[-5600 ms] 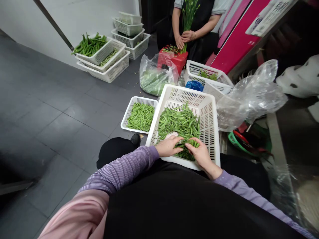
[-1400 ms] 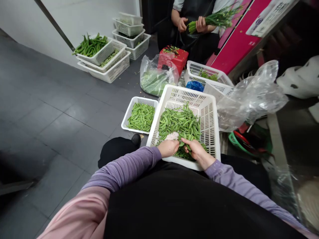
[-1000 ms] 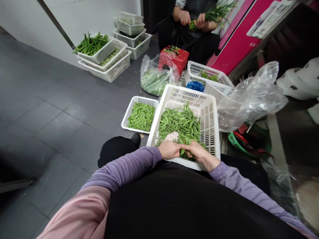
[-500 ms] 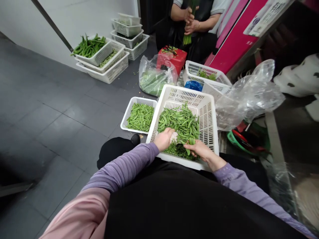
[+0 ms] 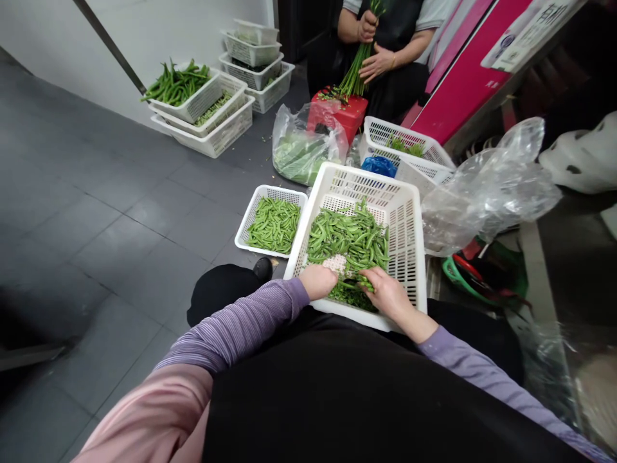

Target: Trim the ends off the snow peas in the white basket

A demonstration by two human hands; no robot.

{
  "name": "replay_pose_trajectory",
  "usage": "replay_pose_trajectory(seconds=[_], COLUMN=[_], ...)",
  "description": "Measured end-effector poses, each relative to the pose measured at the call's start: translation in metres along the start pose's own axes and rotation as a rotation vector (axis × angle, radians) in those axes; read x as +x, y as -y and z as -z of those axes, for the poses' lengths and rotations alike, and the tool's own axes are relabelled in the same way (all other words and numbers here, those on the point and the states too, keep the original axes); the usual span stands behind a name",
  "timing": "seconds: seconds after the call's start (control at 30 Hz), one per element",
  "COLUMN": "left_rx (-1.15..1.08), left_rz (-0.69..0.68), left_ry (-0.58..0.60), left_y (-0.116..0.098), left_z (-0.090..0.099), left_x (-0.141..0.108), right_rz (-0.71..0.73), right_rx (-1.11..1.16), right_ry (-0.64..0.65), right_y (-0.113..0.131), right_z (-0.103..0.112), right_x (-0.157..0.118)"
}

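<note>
A large white plastic basket (image 5: pixel 420 257) rests in front of me, holding a heap of green pea pods (image 5: pixel 349 238). Over its near end, my left hand (image 5: pixel 318 281) is closed, and whatever its fingers pinch is hidden. My right hand (image 5: pixel 387 294), a short way to the right, is closed round a few pea pods (image 5: pixel 367 281). Darker green trimmings (image 5: pixel 351 294) lie below and between the two hands. A bare patch of the basket's pale floor shows just above my left hand. To the left, a smaller white basket (image 5: pixel 240 236) contains more pea pods.
Stacked white baskets (image 5: pixel 226 132) with green vegetables stand by the wall. Beyond my basket are a clear bag (image 5: pixel 294 151) of greens and a red stool (image 5: pixel 354 116). A person's hands (image 5: pixel 378 62) hold long green stems there. Crumpled plastic (image 5: pixel 486 193) lies at the right.
My hands have drawn slightly nearer the basket's close edge, and the right hand has turned over its pods. The other person's stems have swung down to the red stool, with one hand opened flat.
</note>
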State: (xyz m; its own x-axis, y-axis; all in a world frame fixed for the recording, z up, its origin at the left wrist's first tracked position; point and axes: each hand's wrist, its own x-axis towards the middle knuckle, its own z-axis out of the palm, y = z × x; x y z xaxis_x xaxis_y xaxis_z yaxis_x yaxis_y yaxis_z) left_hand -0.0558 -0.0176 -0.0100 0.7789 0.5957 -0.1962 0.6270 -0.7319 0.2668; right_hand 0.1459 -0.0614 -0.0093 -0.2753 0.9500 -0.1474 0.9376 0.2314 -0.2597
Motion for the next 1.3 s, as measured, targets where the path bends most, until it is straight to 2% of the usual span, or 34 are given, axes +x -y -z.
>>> replay_pose_trajectory(seconds=[0.1, 0.13, 0.2, 0.27, 0.33, 0.4, 0.47, 0.5, 0.53, 0.57, 0.63, 0.7, 0.73, 0.8, 0.93, 1.07, 1.17, 1.23, 1.3], left_rx=[-0.088, -0.134, -0.278, -0.482, -0.655, -0.684, -0.547, -0.462, -0.394, -0.351, -0.331, -0.315, -0.3, -0.269, -0.253, -0.314, -0.533, -0.762, -0.967], left_rz=[-0.005, 0.006, 0.029, 0.092, 0.186, 0.237, 0.238, 0.233, 0.224, 0.212, 0.168, 0.124, 0.113, 0.101, 0.069, 0.16, 0.279, 0.344, 0.349], left_ry=[-0.006, -0.027, -0.096, -0.166, -0.182, -0.1, 0.04, 0.11, 0.162, 0.184, 0.164, 0.144, 0.157, 0.215, 0.236, 0.142, 0.081, 0.128, 0.207], left_y=[-0.009, -0.012, -0.015, -0.017, -0.016, -0.013, -0.008, -0.006, -0.003, -0.001, 0.002, 0.002, 0.001, -0.001, -0.001, 0.004, 0.006, 0.004, 0.0], left_z=[-0.001, -0.001, 0.002, 0.003, 0.001, -0.003, -0.011, -0.014, -0.017, -0.02, -0.023, -0.023, -0.022, -0.021, -0.02, -0.016, -0.012, -0.011, -0.011], left_x=[0.001, 0.001, 0.001, 0.002, 0.003, 0.005, 0.008, 0.009, 0.009, 0.01, 0.011, 0.013, 0.013, 0.014, 0.015, 0.018, 0.023, 0.025, 0.026], right_rz=[0.173, 0.19, 0.144, 0.04, -0.105, -0.279, -0.482, -0.568, -0.622, -0.627, -0.53, -0.357, -0.282, -0.193, -0.166, -0.193, -0.09, 0.049, 0.153], right_rx=[0.098, 0.156, 0.346, 0.613, 0.895, 1.162, 1.346, 1.368, 1.329, 1.221, 0.793, 0.269, 0.075, -0.103, -0.119, -0.128, 0.019, 0.17, 0.275], right_ry=[0.095, 0.116, 0.064, -0.037, -0.1, -0.192, -0.391, -0.491, -0.536, -0.505, -0.31, -0.068, 0.019, 0.116, 0.164, 0.163, 0.044, -0.022, -0.034], right_y=[0.016, 0.02, 0.027, 0.031, 0.029, 0.019, -0.001, -0.013, -0.025, -0.035, -0.048, -0.047, -0.043, -0.031, -0.018, -0.028, -0.033, -0.03, -0.022], right_z=[0.002, 0.002, 0.001, -0.001, -0.003, -0.004, -0.004, -0.004, -0.004, -0.004, -0.008, -0.018, -0.024, -0.038, -0.052, -0.039, -0.02, -0.011, -0.006], right_x=[0.001, 0.002, 0.003, 0.004, 0.006, 0.014, 0.028, 0.037, 0.046, 0.054, 0.069, 0.079, 0.082, 0.087, 0.097, 0.094, 0.069, 0.046, 0.025])
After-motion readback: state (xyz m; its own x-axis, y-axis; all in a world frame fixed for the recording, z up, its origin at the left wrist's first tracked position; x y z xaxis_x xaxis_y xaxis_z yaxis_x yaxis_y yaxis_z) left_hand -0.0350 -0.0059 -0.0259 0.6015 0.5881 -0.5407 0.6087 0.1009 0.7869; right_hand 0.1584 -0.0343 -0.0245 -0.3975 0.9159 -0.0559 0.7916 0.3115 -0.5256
